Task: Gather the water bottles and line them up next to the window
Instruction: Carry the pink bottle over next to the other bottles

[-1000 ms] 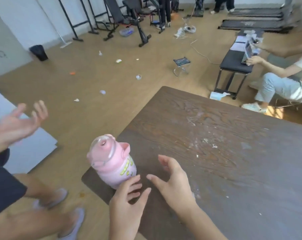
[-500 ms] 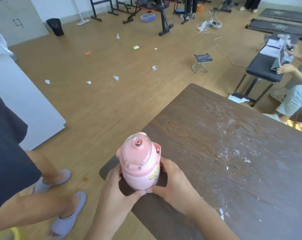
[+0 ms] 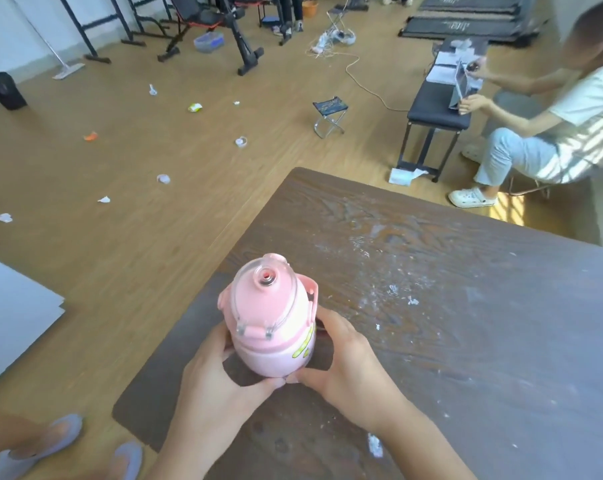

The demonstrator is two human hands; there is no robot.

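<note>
A pink water bottle [image 3: 270, 317] with a clear domed lid and a side strap stands upright over the near left corner of the dark wooden table [image 3: 449, 306]. My left hand [image 3: 217, 379] wraps its lower left side. My right hand [image 3: 348, 362] cups its lower right side. The thumbs of both hands meet under the bottle's front. Whether the bottle's base rests on the table is hidden by my hands. No window is in view.
A person's slippered feet [image 3: 61, 445] stand at the bottom left beside the table. Another person [image 3: 549, 133] sits at the right by a black bench [image 3: 438, 109]. A folding stool [image 3: 329, 114], litter and gym frames lie on the wooden floor. A white board [image 3: 12, 317] lies at left.
One second ago my hands were open near the bottle. They have since closed around it from both sides. The standing person at left has moved out of the frame except for the feet.
</note>
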